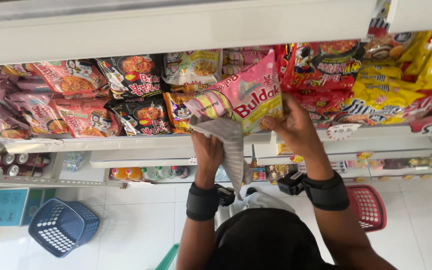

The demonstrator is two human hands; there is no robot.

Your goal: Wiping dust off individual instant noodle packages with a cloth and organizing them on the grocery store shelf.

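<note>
Pink plastic, the noodle packet [248, 97] looks light, crinkly and slippery, best pinched at an edge. The right hand [293, 122] is pinching its lower corner before the shelf [141, 142], wrist raised, while the left hand [208, 152] is closing around a grey cloth [231, 145].

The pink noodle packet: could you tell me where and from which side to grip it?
Pinch the pink noodle packet by its flat lower-right edge, from the right like the right hand; the left hand and grey cloth cover the opposite corner.
</note>
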